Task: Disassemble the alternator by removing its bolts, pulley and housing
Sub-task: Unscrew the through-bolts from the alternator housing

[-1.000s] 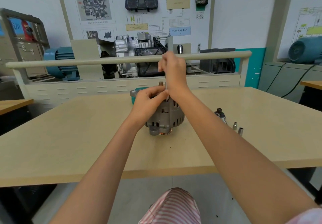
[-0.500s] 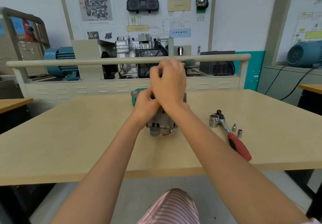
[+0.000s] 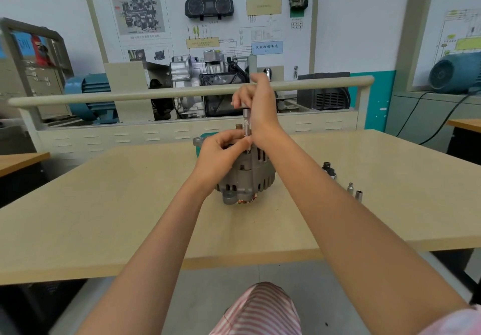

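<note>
The grey alternator [image 3: 247, 178] stands on the beige table [image 3: 104, 204], a copper-coloured ring showing at its base. A slim metal driver shaft [image 3: 246, 123] stands upright on the alternator's top. My right hand [image 3: 257, 105] grips the upper end of the shaft. My left hand [image 3: 221, 152] lies on the alternator's top and pinches the lower end of the shaft with its fingertips. The bolt under the tool is hidden by my fingers.
A ratchet head [image 3: 328, 169] lies to the right of the alternator, its handle hidden by my right forearm. Two small sockets [image 3: 355, 191] stand beside it. A green part [image 3: 208, 135] sits behind the alternator. A rail [image 3: 130, 96] and a training stand lie beyond the table.
My right hand has risen from just above the alternator, so the upright shaft shows again. My right forearm now covers the red ratchet handle. My left hand stays on the alternator.
</note>
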`<state>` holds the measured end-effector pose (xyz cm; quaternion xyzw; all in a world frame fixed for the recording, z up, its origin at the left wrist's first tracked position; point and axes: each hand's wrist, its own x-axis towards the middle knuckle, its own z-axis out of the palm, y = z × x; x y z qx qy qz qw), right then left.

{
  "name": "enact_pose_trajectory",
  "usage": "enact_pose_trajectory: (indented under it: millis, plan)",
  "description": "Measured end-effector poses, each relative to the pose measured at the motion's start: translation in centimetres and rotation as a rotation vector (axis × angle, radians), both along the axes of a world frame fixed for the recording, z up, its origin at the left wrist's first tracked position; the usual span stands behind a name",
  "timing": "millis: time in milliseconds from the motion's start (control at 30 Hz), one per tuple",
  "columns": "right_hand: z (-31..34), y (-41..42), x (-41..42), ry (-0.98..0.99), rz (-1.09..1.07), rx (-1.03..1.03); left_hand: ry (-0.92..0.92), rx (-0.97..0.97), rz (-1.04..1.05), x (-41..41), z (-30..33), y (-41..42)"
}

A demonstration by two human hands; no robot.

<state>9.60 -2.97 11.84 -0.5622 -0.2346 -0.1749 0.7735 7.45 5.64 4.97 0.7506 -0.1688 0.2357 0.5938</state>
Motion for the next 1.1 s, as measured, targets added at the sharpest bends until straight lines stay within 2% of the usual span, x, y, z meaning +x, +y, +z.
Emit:
enact_pose_trajectory:
  millis: [100, 200, 267, 333, 400, 433, 500, 567, 700, 900, 1100]
  plan:
    - [-0.1, -0.3, 0.2, 0.006, 0.204, 0.124, 0.003, -0.005, 0.007, 0.2, 0.0, 0.0]
    - [-0.3, 0.2, -0.2, -0.003, 0.132, 0.102, 0.001, 0.007, 0.02, 0.1, 0.1, -0.1]
    - [-0.9, 0.4, -0.6, -0.102, -0.101, -0.062, -0.007, 0.021, 0.032, -0.1, 0.2, -0.2]
    - [-1.9, 0.5, -1.0, -0.324, -0.511, -0.428, -0.011, 0.029, 0.059, -0.2, 0.3, -0.2]
    - [-3.1, 1.0, -1.4, -0.432, -0.932, -0.769, -0.006, 0.032, 0.079, -0.2, 0.3, -0.1]
    - [-3.4, 1.3, -1.6, -0.421, -1.065, -0.847, -0.009, 0.037, 0.085, -0.2, 0.3, -0.2]
    - [-3.5, 1.5, -2.1, -0.407, -1.151, -0.824, -0.025, 0.048, 0.083, -0.2, 0.3, -0.2]
    - [-3.2, 1.4, -2.2, -0.413, -1.06, -0.714, -0.032, 0.048, 0.072, -0.2, 0.3, -0.1]
    - [-2.0, 0.8, -1.7, -0.434, -0.748, -0.534, -0.039, 0.043, 0.04, -0.1, 0.1, 0.0]
    - [-0.2, -0.2, -0.8, -0.122, -0.092, -0.173, -0.033, 0.019, -0.012, 0.1, 0.0, 0.0]
    - [0.2, 0.1, -0.5, -0.007, 0.179, 0.016, 0.0, 0.009, 0.006, 0.3, 0.0, 0.1]
